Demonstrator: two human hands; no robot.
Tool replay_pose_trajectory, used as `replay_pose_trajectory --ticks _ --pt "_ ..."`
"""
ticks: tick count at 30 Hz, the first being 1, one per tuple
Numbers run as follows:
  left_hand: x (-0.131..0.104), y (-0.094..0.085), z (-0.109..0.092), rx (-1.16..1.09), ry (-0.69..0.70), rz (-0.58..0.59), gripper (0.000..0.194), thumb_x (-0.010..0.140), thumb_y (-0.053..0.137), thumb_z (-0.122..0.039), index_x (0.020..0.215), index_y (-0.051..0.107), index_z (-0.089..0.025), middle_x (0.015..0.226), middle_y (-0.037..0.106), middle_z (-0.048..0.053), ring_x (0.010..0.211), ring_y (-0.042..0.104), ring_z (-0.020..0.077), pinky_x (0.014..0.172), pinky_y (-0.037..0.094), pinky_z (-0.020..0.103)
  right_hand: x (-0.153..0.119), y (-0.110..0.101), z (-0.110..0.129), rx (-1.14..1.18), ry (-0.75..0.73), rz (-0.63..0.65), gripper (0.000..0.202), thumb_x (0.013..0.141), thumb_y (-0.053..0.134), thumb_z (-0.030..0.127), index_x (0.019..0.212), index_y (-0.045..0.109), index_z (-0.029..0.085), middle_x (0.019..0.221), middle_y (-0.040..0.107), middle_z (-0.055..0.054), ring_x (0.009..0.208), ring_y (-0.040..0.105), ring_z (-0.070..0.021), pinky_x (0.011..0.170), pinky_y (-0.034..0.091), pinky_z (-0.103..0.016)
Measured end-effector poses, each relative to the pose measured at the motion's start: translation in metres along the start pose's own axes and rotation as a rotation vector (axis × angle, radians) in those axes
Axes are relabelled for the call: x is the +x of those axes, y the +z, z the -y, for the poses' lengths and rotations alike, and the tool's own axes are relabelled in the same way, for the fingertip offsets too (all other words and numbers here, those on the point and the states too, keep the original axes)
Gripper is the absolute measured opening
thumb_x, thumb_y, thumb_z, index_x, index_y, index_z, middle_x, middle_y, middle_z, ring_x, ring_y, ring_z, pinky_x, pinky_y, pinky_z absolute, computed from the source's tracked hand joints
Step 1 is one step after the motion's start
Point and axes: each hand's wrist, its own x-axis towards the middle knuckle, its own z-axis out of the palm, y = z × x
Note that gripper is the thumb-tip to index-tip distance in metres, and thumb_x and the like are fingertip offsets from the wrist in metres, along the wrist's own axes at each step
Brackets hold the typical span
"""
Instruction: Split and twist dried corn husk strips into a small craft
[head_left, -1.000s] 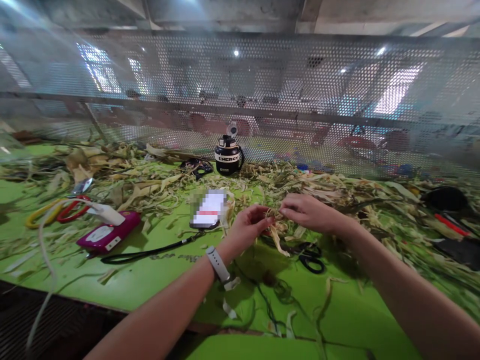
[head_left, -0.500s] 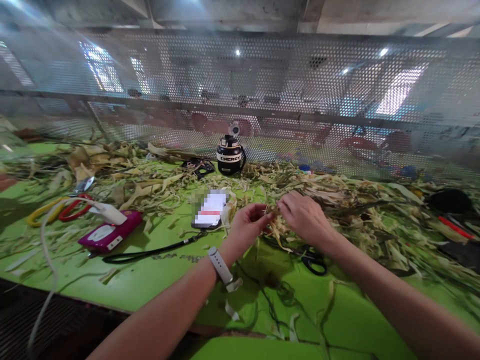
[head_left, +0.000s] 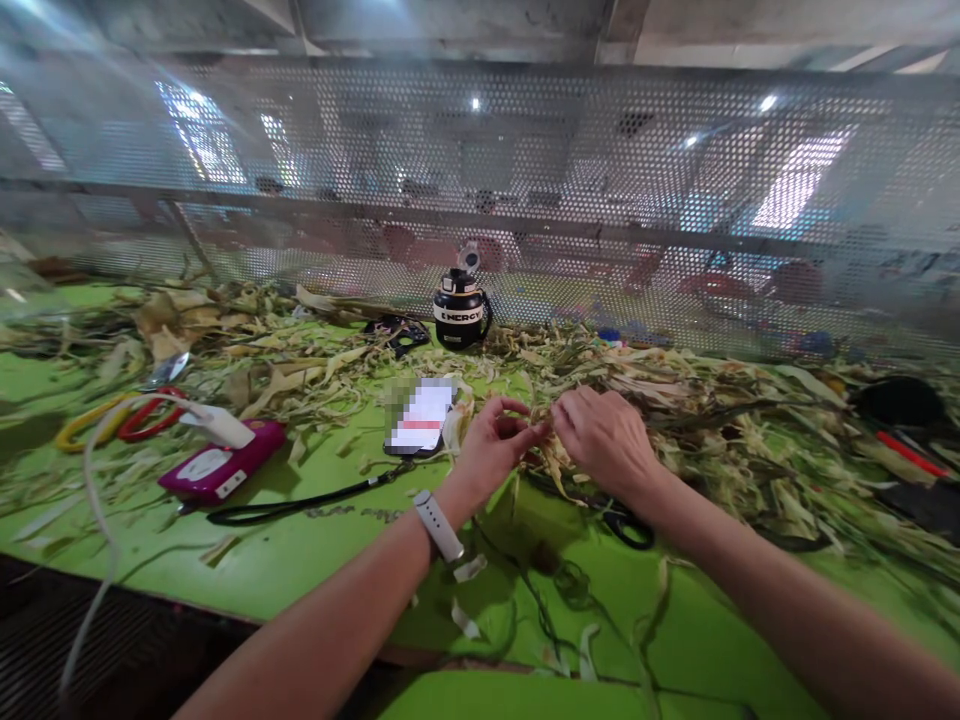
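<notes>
My left hand (head_left: 491, 445), with a pale band on its wrist, pinches with thumb and fingertips at a small bundle of dried husk strips (head_left: 553, 462). From the other side my right hand (head_left: 606, 440) closes on the same bundle, its fingers curled and touching it. A yellowish strip hangs down between the hands. The exact grip of the right fingertips is hidden by the back of that hand. Below the right wrist lies a black scissors handle (head_left: 630, 528). To the left of my left hand is a phone (head_left: 426, 420) with a lit screen.
A black bottle (head_left: 459, 322) with its lid up stands behind. At left are a magenta power adapter (head_left: 225, 465) with a white plug, a cable, and red-and-yellow-handled scissors (head_left: 150, 415). Husk litter covers the green table (head_left: 285, 570). A perforated metal screen (head_left: 525, 180) rises at the back.
My right hand has shifted slightly left and turned a little, its fingers curling more over the bundle. My left hand stays almost where it was.
</notes>
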Motion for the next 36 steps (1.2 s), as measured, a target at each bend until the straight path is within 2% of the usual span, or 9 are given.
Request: replay_pose_trajectory --ticks 4,9,12,18,23,25,29,32,36 --pt "-0.001 -0.001 -0.004 -0.017 -0.037 -0.032 0.045 0.057 0.078 -0.033 0.084 0.046 -0.019 0.059 0.057 -0.006 0.061 0.059 0.0113 0.053 0.048 0.021 0.004 -0.005 -0.006 0.167 0.018 0.087 0.026 0.092 0.04 0.03 0.081 0.06 0.017 0.078 0.063 -0.006 0.068 0.052 -0.0157 0.061 0.028 -0.027" --pt "-0.001 -0.001 -0.005 -0.026 -0.068 -0.039 0.043 0.054 0.079 -0.033 0.08 0.048 -0.018 0.059 0.056 -0.006 0.06 0.058 0.0105 0.05 0.046 0.019 0.008 -0.009 -0.016 0.335 -0.076 0.136 0.021 0.09 0.046 0.031 0.08 0.059 0.018 0.078 0.062 -0.002 0.072 0.054 -0.0138 0.062 0.031 -0.024" --pt "-0.001 -0.002 -0.004 -0.034 -0.078 -0.024 0.043 0.053 0.08 -0.034 0.078 0.049 -0.018 0.059 0.057 -0.005 0.059 0.058 0.0106 0.05 0.046 0.019 0.007 -0.008 -0.014 0.318 -0.088 0.126 0.02 0.09 0.047 0.03 0.078 0.059 0.018 0.075 0.061 -0.002 0.068 0.052 -0.0133 0.062 0.03 -0.024" --pt "-0.001 -0.003 -0.007 -0.062 -0.085 0.036 0.042 0.052 0.081 -0.033 0.077 0.05 -0.018 0.061 0.057 -0.005 0.067 0.061 0.0129 0.053 0.048 0.021 0.004 -0.004 -0.006 0.144 -0.064 0.108 0.023 0.09 0.042 0.024 0.077 0.059 0.015 0.073 0.061 -0.005 0.064 0.049 -0.014 0.063 0.028 -0.027" --pt "0.0 -0.003 -0.008 -0.042 -0.078 0.027 0.044 0.053 0.081 -0.033 0.078 0.049 -0.017 0.062 0.059 -0.004 0.062 0.058 0.0108 0.052 0.047 0.02 0.004 -0.009 -0.013 0.165 -0.246 0.112 0.027 0.092 0.039 0.027 0.082 0.062 0.015 0.074 0.061 -0.006 0.069 0.05 -0.0148 0.064 0.028 -0.027" --pt "0.0 -0.004 -0.008 -0.032 -0.074 0.023 0.044 0.053 0.08 -0.033 0.079 0.048 -0.017 0.062 0.059 -0.004 0.06 0.058 0.0098 0.052 0.047 0.02 0.006 -0.013 -0.017 0.197 -0.274 0.137 0.027 0.091 0.039 0.026 0.082 0.063 0.015 0.074 0.06 -0.006 0.071 0.05 -0.0148 0.064 0.028 -0.027" --pt "0.001 -0.006 -0.005 -0.012 -0.066 0.044 0.046 0.055 0.079 -0.033 0.083 0.046 -0.017 0.063 0.059 -0.004 0.056 0.056 0.0079 0.051 0.046 0.019 0.008 -0.016 -0.023 0.253 -0.265 0.165 0.024 0.09 0.041 0.022 0.087 0.064 0.016 0.079 0.063 -0.006 0.072 0.053 -0.0145 0.065 0.029 -0.026" --pt "0.001 -0.007 -0.003 0.002 -0.054 0.065 0.047 0.057 0.078 -0.034 0.086 0.045 -0.018 0.062 0.059 -0.005 0.053 0.055 0.0072 0.05 0.045 0.019 0.007 -0.014 -0.022 0.249 -0.226 0.139 0.021 0.089 0.042 0.02 0.095 0.062 0.017 0.08 0.065 -0.006 0.07 0.055 -0.0152 0.066 0.029 -0.026" --pt "0.002 -0.006 -0.003 0.004 -0.036 0.102 0.047 0.058 0.077 -0.035 0.087 0.044 -0.018 0.063 0.061 -0.004 0.054 0.056 0.008 0.049 0.044 0.019 0.007 -0.015 -0.016 0.246 -0.113 0.132 0.018 0.089 0.045 0.027 0.098 0.057 0.017 0.071 0.064 -0.004 0.063 0.055 -0.0169 0.064 0.031 -0.027"
